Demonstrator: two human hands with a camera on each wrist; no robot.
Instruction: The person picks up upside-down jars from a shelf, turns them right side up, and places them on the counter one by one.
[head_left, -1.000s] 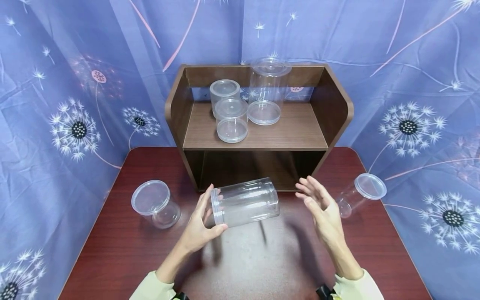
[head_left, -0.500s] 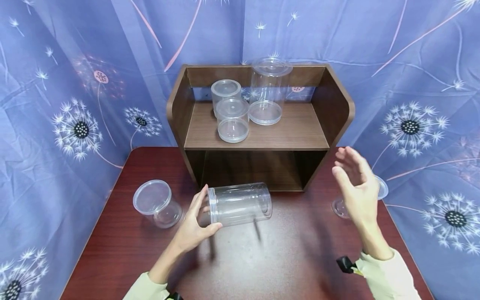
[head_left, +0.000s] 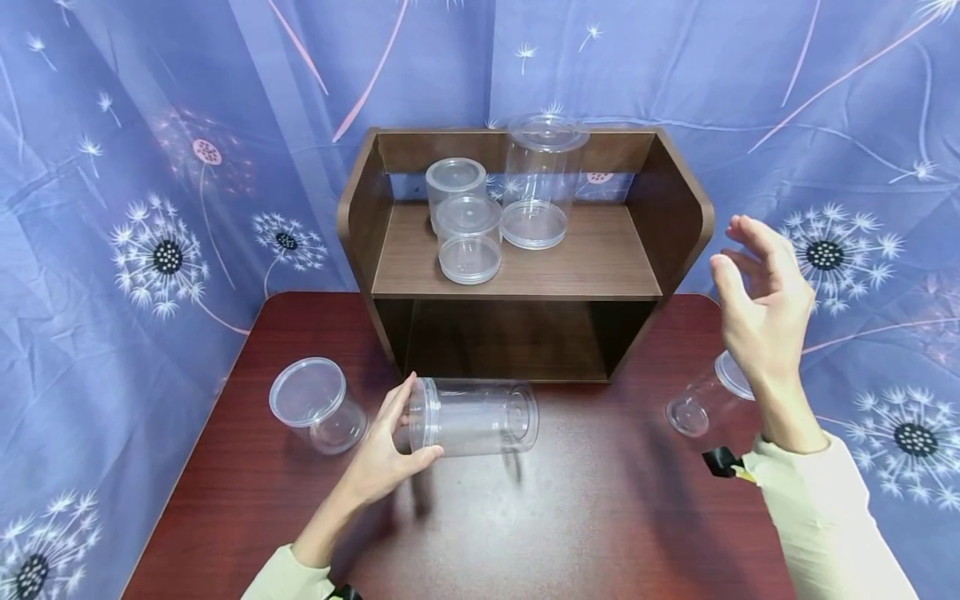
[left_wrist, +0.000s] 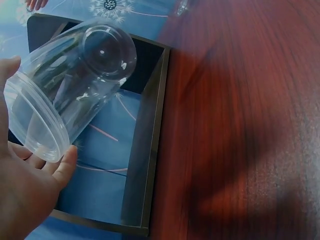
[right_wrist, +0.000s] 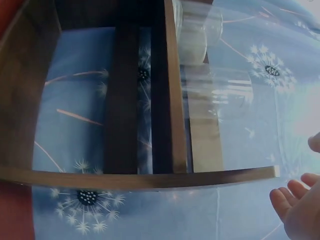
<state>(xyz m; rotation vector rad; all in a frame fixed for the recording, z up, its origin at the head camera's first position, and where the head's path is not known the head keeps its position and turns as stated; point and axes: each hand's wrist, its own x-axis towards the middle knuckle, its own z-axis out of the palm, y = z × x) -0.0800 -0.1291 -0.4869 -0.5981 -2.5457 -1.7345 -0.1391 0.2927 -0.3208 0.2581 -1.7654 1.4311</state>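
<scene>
The left hand (head_left: pixel 386 458) grips the lidded end of a clear plastic jar (head_left: pixel 476 418), thumb on one side and fingers on the other; the jar lies sideways in the grasp, its base pointing to the right, in front of the lower compartment of a brown wooden shelf (head_left: pixel 600 262). The right hand (head_left: pixel 768 308) is raised beside the shelf's right panel, fingers loosely bent and thumb apart — it holds nothing.

On the dark red table (head_left: pixel 570 525), a wide-lidded jar (head_left: pixel 307 393) stands to the left, near the left hand, and a slim jar (head_left: pixel 707 398) stands to the right, its lid partly covered by the right hand and wrist. The shelf's upper board carries three more containers: a short jar (head_left: pixel 471 246) in front, another short jar (head_left: pixel 454 177) just behind it, and a tall jar (head_left: pixel 547 175) to their right. A blue dandelion-print curtain (head_left: pixel 187 58) hangs behind — and along both sides
</scene>
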